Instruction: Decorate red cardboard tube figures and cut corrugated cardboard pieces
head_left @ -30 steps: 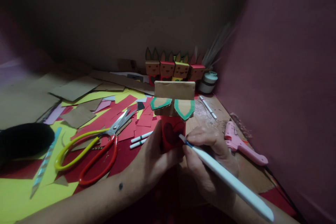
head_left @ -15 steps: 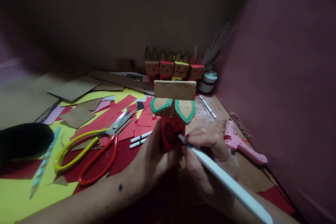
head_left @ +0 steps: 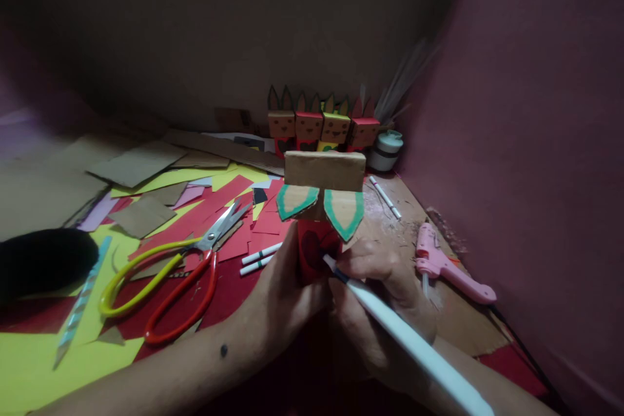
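My left hand (head_left: 287, 292) is wrapped round the red body of a cardboard figure (head_left: 324, 172), steadying it in front of me. Two leaf-shaped flaps edged in green hang toward me from its cardboard head. A dark heart outline marks the red front. Pinched in my right hand (head_left: 385, 299) is a white marker pen (head_left: 414, 331) with a dark collar, its tip touching the heart's right part. The fingertips of my left hand behind the figure are hidden.
Yellow-and-red-handled scissors (head_left: 188, 273), a striped pencil (head_left: 82, 302) and two white markers (head_left: 258, 260) lie left among paper scraps. A pink glue gun (head_left: 451, 266) lies right. Several similar figures (head_left: 309, 127) stand at the back beside a pale container (head_left: 387, 151).
The marker tip has shifted a little left and down across the heart, my right hand moving with it. The figure's head tilts slightly more toward me.
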Demonstrator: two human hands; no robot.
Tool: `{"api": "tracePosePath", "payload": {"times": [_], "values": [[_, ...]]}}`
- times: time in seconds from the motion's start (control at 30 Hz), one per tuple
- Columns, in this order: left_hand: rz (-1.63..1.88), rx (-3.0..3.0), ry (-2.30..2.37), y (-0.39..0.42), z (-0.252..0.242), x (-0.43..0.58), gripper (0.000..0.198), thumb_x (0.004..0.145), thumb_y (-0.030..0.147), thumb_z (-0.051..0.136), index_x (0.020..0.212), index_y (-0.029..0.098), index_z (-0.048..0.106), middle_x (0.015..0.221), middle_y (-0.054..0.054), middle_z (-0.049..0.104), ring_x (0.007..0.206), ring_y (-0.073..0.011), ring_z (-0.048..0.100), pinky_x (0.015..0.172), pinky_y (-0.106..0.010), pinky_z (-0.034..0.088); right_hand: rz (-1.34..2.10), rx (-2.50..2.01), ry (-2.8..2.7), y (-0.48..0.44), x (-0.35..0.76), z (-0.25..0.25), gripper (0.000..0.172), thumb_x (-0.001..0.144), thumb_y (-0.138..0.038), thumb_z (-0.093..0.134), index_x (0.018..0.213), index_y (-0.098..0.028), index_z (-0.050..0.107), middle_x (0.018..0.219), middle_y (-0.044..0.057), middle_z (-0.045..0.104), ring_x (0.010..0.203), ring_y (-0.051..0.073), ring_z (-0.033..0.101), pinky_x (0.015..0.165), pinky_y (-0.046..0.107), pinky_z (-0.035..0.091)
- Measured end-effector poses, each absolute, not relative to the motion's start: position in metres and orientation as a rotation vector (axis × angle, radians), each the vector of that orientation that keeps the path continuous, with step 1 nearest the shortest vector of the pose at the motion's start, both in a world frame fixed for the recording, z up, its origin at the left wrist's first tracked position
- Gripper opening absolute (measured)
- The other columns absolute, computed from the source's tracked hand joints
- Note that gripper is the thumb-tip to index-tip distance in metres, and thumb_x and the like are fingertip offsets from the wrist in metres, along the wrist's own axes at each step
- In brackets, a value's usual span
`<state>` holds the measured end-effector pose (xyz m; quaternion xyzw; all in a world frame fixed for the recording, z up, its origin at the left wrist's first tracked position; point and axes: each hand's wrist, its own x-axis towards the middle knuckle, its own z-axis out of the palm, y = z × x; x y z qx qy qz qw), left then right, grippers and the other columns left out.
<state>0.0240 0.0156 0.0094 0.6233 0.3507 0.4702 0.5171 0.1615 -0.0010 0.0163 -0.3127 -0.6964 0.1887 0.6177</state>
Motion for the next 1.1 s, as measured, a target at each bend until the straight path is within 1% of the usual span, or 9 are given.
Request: {"api": "tracePosePath", "payload": {"times": [0.2,0.33,0.43,0.57,0.67,0.8,0.87,0.97,1.1], "values": [[1.152,1.453,0.823,0.015,0.006,0.025,0.034,0.083,0.029,0.068,0.110,0.019,0.050,0.100,-0.007,0.066,0.088,-0.0202,0.060,0.077,-0.031,0.053,0.444,-0.774,-1.418,-0.002,0.159,0.018,0.023,0.079,-0.004,0.057,0.091,-0.024,0.058,0.074,-0.002,0.058,0.066,0.012,0.060,0.057,0.022,0.051],[1.145,1.457,0.811,0.015,0.006,0.024,0.035,0.084,0.029,0.067,0.112,0.019,0.049,0.103,-0.007,0.065,0.091,-0.0205,0.059,0.080,-0.032,0.052,0.435,-0.724,-1.471,-0.001,0.160,0.018,0.027,0.078,-0.002,0.058,0.095,-0.023,0.059,0.077,-0.001,0.060,0.069,0.012,0.061,0.059,0.022,0.051],[1.115,1.475,0.834,0.016,0.004,0.023,0.034,0.084,0.031,0.067,0.110,0.019,0.050,0.098,-0.006,0.065,0.090,-0.0211,0.059,0.079,-0.032,0.051,0.437,-0.663,-1.554,-0.001,0.163,0.014,0.029,0.079,-0.001,0.058,0.097,-0.023,0.060,0.078,0.000,0.060,0.067,0.012,0.061,0.058,0.024,0.050],[1.074,1.492,0.899,0.017,0.005,0.023,0.037,0.084,0.034,0.067,0.113,0.019,0.050,0.092,-0.004,0.063,0.095,-0.0241,0.059,0.077,-0.032,0.051,0.529,-0.631,-1.610,-0.002,0.168,0.007,0.030,0.080,-0.001,0.058,0.099,-0.023,0.064,0.080,0.001,0.060,0.066,0.012,0.059,0.059,0.026,0.049],[1.102,1.482,0.916,0.016,0.006,0.023,0.035,0.083,0.035,0.068,0.108,0.020,0.050,0.090,-0.003,0.062,0.090,-0.0221,0.059,0.075,-0.031,0.051,0.614,-0.652,-1.579,-0.004,0.172,0.009,0.028,0.081,-0.003,0.059,0.099,-0.023,0.065,0.086,0.003,0.062,0.073,0.015,0.062,0.061,0.027,0.050],[1.105,1.462,0.861,0.015,0.008,0.023,0.032,0.081,0.033,0.070,0.103,0.021,0.050,0.091,-0.003,0.063,0.082,-0.0193,0.058,0.073,-0.031,0.051,0.627,-0.654,-1.581,-0.004,0.173,0.017,0.019,0.081,-0.008,0.060,0.093,-0.021,0.067,0.081,0.003,0.062,0.074,0.016,0.063,0.061,0.028,0.050],[1.104,1.459,0.856,0.014,0.008,0.023,0.030,0.082,0.032,0.069,0.103,0.020,0.050,0.093,-0.004,0.064,0.084,-0.0193,0.058,0.075,-0.031,0.051,0.637,-0.712,-1.548,-0.004,0.171,0.016,0.021,0.082,-0.008,0.059,0.097,-0.023,0.065,0.080,0.001,0.063,0.073,0.014,0.062,0.060,0.026,0.051],[1.110,1.457,0.870,0.014,0.009,0.023,0.029,0.083,0.034,0.068,0.101,0.020,0.051,0.093,-0.004,0.063,0.082,-0.0191,0.058,0.073,-0.031,0.051,0.653,-0.798,-1.448,-0.004,0.168,0.011,0.029,0.081,-0.005,0.060,0.102,-0.025,0.060,0.082,-0.001,0.063,0.068,0.012,0.061,0.054,0.022,0.049],[1.070,1.457,0.900,0.015,0.013,0.022,0.028,0.081,0.034,0.069,0.097,0.019,0.052,0.089,-0.003,0.062,0.081,-0.0186,0.056,0.069,-0.029,0.050,0.589,-0.737,-1.503,-0.005,0.167,0.010,0.027,0.077,-0.003,0.057,0.096,-0.023,0.059,0.081,0.000,0.060,0.070,0.013,0.061,0.058,0.024,0.050]]}}
